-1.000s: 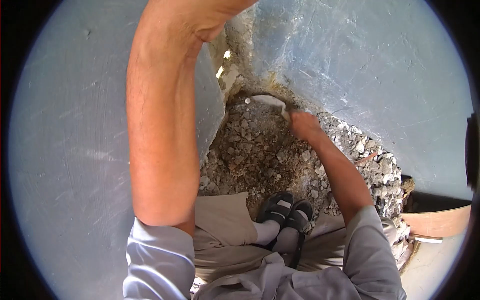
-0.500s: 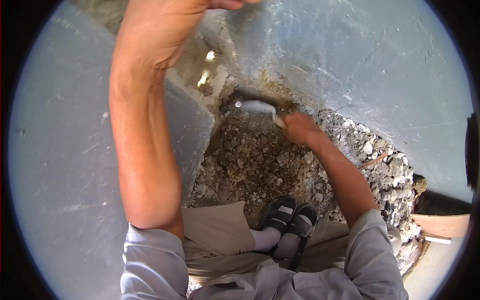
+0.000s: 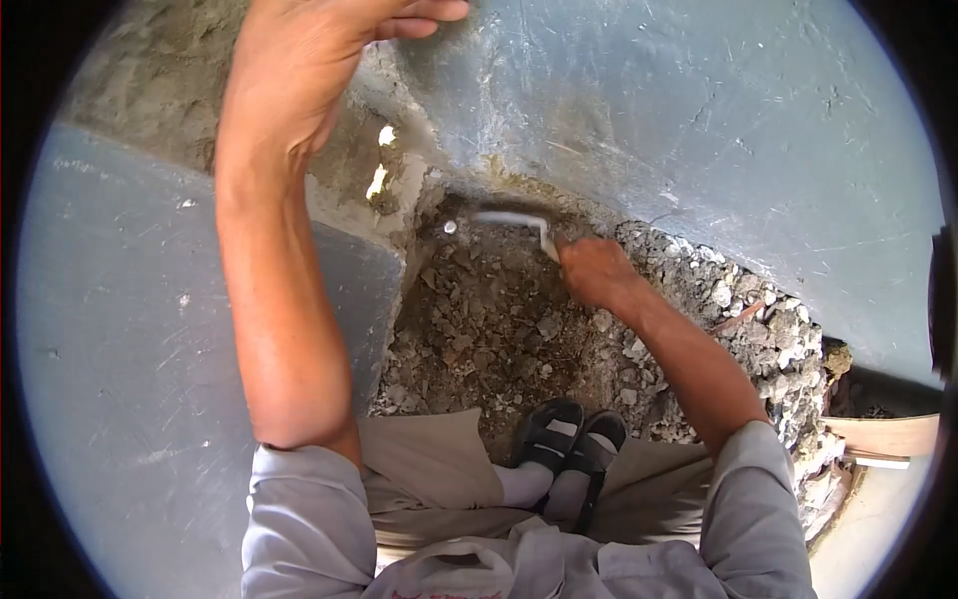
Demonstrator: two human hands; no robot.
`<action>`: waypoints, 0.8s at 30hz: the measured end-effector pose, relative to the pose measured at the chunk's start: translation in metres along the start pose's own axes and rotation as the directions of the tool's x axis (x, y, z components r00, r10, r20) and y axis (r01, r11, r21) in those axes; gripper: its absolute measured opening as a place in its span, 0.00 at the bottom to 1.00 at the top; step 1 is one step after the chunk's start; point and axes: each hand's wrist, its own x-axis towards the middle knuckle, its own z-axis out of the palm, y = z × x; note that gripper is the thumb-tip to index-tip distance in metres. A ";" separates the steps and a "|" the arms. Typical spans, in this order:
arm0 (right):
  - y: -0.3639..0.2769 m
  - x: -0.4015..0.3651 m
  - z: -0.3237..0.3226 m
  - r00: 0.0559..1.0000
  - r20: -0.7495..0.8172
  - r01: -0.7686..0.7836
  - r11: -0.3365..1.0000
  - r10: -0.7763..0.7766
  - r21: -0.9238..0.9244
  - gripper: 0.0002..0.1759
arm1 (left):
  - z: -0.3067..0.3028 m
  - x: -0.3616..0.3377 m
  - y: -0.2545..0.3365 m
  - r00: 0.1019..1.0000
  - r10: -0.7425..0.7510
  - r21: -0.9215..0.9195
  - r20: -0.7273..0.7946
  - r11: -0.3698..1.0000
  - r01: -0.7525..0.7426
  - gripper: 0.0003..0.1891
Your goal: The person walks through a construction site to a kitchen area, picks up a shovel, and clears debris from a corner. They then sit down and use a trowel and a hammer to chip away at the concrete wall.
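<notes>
Trowel (image 3: 507,218) at the foot of a grey-blue wall (image 3: 659,120), with the hazards of the position and the pose of my two hands.
The blade, blurred, lies in the dark recess beneath the wall's edge, a small white object (image 3: 450,228) just beyond its tip; I judge that a hard stone there could jar the blade and twist the handle in my grasp. Loose rubble (image 3: 499,329) might slide back into the recess if undercut, or roll onto my sandals (image 3: 549,436). My right hand (image 3: 596,272) is curled firmly round the handle, back uppermost, forearm slanting in from lower right. My left hand (image 3: 314,45) is raised, wrist bent, visible fingers extended toward the right; cropped above, it hides whether it grips or leans on anything.
</notes>
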 end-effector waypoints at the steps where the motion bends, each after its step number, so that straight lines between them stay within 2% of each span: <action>1: 0.001 0.018 0.019 0.997 -0.076 -0.026 0.999 0.023 -0.041 0.08 | -0.004 0.002 0.000 1.000 -0.014 -0.022 0.026 1.000 0.015 0.09; 2: 0.000 0.034 0.039 0.988 -0.150 -0.054 0.995 0.042 -0.079 0.08 | -0.005 0.001 0.002 0.999 -0.032 -0.030 0.027 0.999 0.033 0.10; 4: -0.004 0.048 0.093 0.982 -0.161 -0.108 0.994 0.101 -0.032 0.09 | -0.004 -0.001 0.004 0.997 -0.064 -0.059 0.035 0.996 0.066 0.10; 5: -0.015 0.041 0.093 0.978 -0.161 -0.140 0.990 0.136 -0.012 0.09 | -0.008 -0.003 0.005 0.996 -0.044 -0.129 0.074 0.990 0.053 0.09; 6: -0.016 0.033 0.087 0.995 0.042 -0.095 0.990 0.091 0.105 0.10 | -0.011 -0.010 0.007 0.996 -0.080 -0.116 0.040 0.990 0.084 0.09; 8: -0.020 0.018 0.060 0.923 0.382 -0.094 0.930 -0.052 0.355 0.13 | -0.010 -0.014 0.020 0.993 -0.118 -0.089 -0.007 0.989 0.117 0.08; 11: -0.016 -0.015 0.113 0.988 0.088 0.109 0.973 -0.129 0.203 0.19 | -0.018 -0.016 0.028 0.992 -0.124 -0.110 -0.023 0.986 0.121 0.07; 14: -0.041 -0.044 0.029 0.982 0.155 -0.149 0.953 0.111 0.265 0.19 | -0.023 -0.020 0.032 0.995 -0.102 -0.130 -0.004 0.986 0.100 0.08; 17: -0.026 -0.015 0.005 0.979 0.016 -0.202 0.977 0.202 0.060 0.18 | -0.022 -0.021 0.032 0.995 -0.078 -0.165 0.068 0.982 0.088 0.09; 20: 0.009 0.043 0.096 0.973 -0.056 -0.225 0.974 0.225 0.015 0.20 | -0.024 -0.020 0.040 0.990 -0.136 -0.120 0.048 0.983 0.141 0.10; 21: 0.003 0.054 0.128 0.969 -0.118 -0.214 0.976 0.216 0.027 0.20 | -0.024 -0.019 0.041 0.985 -0.172 -0.092 0.031 0.980 0.174 0.10; 23: -0.017 0.058 0.114 0.987 0.159 0.059 0.954 -0.012 -0.293 0.23 | -0.029 -0.015 0.030 0.986 -0.168 -0.125 0.017 0.978 0.169 0.10; 24: -0.021 0.044 0.095 0.978 0.186 -0.094 0.996 0.094 -0.012 0.24 | -0.027 -0.011 0.029 0.988 -0.153 -0.143 0.023 0.977 0.155 0.11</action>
